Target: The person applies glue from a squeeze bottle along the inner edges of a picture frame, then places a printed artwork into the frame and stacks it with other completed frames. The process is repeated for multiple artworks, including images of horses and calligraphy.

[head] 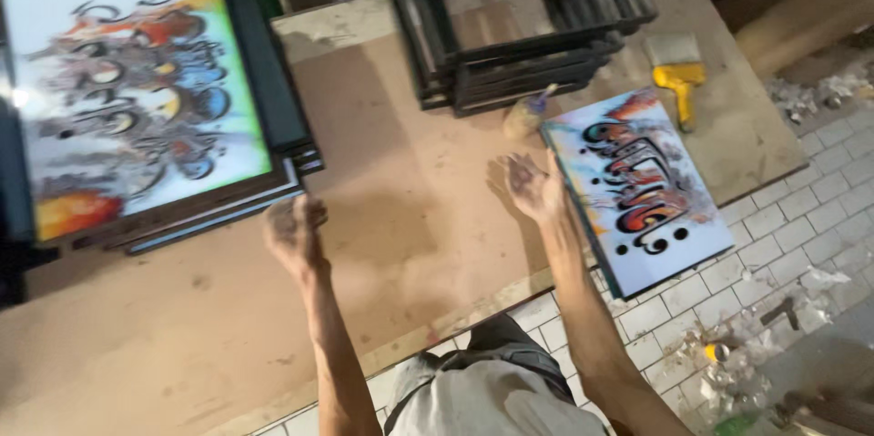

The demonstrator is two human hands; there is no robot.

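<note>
Left hand: my left hand (293,228) hovers over the brown board table (391,190) at centre-left of the frame, fingers curled loosely inward into a narrow, near-closed shape; it holds nothing, and motion blur hides whether the fingertips touch the board.

Right hand: my right hand (534,187) is at centre frame, fingers spread fairly wide and palm turned up; it grips nothing, and sits just beside the left edge of the small painted panel (642,186). Whether skin meets that edge I cannot tell.

Small painted panel: a rectangular picture of black curling script over red, orange and pale blue, lying flat at right of centre, its lower end overhanging the table edge above the white tiled floor (801,218).

Large framed picture: a bigger framed picture (137,95) in the same style, dark-framed, rests on a stack of frames in the upper left, well apart from both hands.

Stack of empty frames: black empty frames (519,26) piled at top centre.

Brush: a wide paintbrush (678,72) with a yellow handle lies at upper right, near the panel's top corner.

Small tool: a blurred, rounded wooden object (528,113) sits between the frame stack and the panel.

Floor: scraps and debris (737,372) litter the tiles at lower right.
</note>
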